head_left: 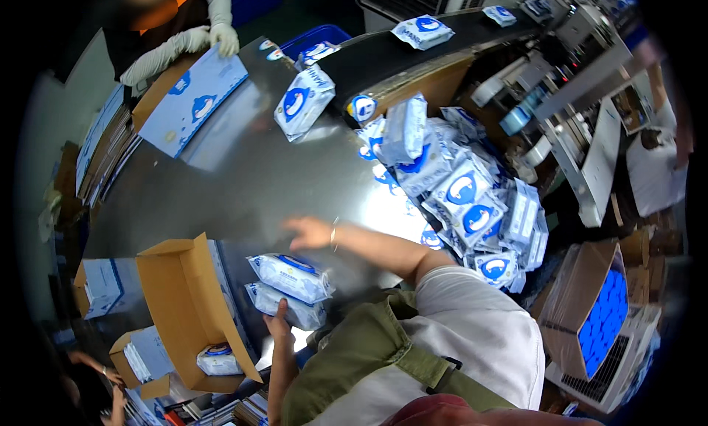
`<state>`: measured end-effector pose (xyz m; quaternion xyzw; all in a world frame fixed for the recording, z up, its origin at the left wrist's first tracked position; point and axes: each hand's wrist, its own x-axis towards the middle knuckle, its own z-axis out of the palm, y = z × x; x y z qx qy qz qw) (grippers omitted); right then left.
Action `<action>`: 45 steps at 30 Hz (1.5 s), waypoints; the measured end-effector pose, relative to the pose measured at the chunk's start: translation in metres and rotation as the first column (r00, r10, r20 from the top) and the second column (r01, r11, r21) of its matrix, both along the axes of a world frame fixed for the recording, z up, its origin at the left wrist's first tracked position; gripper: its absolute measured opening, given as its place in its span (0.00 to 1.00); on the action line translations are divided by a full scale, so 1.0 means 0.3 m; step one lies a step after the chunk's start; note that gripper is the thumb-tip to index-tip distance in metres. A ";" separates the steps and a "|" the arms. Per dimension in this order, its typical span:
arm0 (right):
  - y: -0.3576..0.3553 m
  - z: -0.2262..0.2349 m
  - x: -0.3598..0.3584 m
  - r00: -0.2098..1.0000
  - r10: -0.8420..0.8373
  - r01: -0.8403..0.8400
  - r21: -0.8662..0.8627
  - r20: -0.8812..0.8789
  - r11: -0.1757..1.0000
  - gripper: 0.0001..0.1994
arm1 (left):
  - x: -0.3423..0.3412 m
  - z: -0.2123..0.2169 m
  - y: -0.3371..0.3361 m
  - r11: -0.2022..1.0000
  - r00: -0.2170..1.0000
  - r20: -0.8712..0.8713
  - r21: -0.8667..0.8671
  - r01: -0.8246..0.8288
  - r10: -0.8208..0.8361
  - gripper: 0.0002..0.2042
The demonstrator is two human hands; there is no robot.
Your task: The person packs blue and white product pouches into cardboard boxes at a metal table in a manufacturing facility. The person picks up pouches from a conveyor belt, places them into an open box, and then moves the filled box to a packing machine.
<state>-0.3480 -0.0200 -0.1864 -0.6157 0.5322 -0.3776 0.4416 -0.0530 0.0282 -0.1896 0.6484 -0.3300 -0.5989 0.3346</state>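
Two white-and-blue soft packs, which look like wet wipes, lie one on the other: the upper pack [291,277] and the lower pack [286,306]. My left hand [279,324] grips the lower one at its near side, thumb showing and the other fingers hidden. Just beyond the packs, my right hand [310,233] reaches left over the metal table, holding nothing, its fingers stretched out and slightly blurred. Left of the packs, an open cardboard box [177,293] has its opening turned towards me. A single pack [219,361] lies inside its near end.
A large heap of packs [472,197] fills the right side. More packs [422,32] sit on the black conveyor [376,57]. One pack [304,101] stands on the metal table [258,175]. Across it, a co-worker's gloved hands [221,39] hold a blue-and-white carton [195,105].
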 end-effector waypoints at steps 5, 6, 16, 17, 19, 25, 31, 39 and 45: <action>-0.207 0.314 -0.770 0.588 -0.684 0.416 -0.564 -0.433 0.714 0.27 | 0.010 0.018 0.011 0.995 0.974 -0.227 0.099 0.022 0.001 0.28; -0.218 0.314 -0.959 0.478 -0.768 0.393 -0.678 -0.427 0.621 0.30 | 0.006 0.020 0.008 0.995 0.972 -0.236 0.101 0.022 0.003 0.28; -0.491 0.321 -1.415 0.002 -0.341 0.313 -0.323 -0.940 0.893 0.40 | -0.038 0.076 0.002 0.992 0.988 -0.148 0.122 -0.017 0.035 0.33; -0.544 0.314 -1.370 0.110 -0.377 0.339 -0.322 -0.920 0.884 0.37 | -0.034 0.075 0.002 0.991 0.990 -0.135 0.136 -0.019 0.037 0.33; -0.603 0.409 -1.182 0.196 -0.358 0.293 -0.294 -0.913 0.910 0.30 | -0.029 0.078 0.003 0.986 0.994 -0.104 0.167 -0.017 0.034 0.34; -0.768 0.191 -0.763 0.594 -0.413 0.123 -0.430 -0.691 0.895 0.30 | 0.000 0.071 -0.008 0.985 0.992 -0.124 0.168 0.030 -0.009 0.30; -0.547 0.230 -0.532 0.567 -0.232 0.065 -0.237 -0.790 0.969 0.31 | 0.030 0.036 -0.010 0.980 0.980 -0.194 0.183 0.078 -0.042 0.32; 0.135 0.184 -0.206 0.549 -0.423 -0.053 -0.535 -0.721 0.843 0.28 | 0.090 -0.049 -0.017 0.909 0.967 -0.242 0.382 0.169 -0.078 0.31; 0.019 0.246 -0.204 0.456 -0.263 0.011 -0.290 -0.850 0.957 0.52 | 0.034 0.044 -0.018 0.906 0.960 -0.252 0.366 0.212 -0.123 0.32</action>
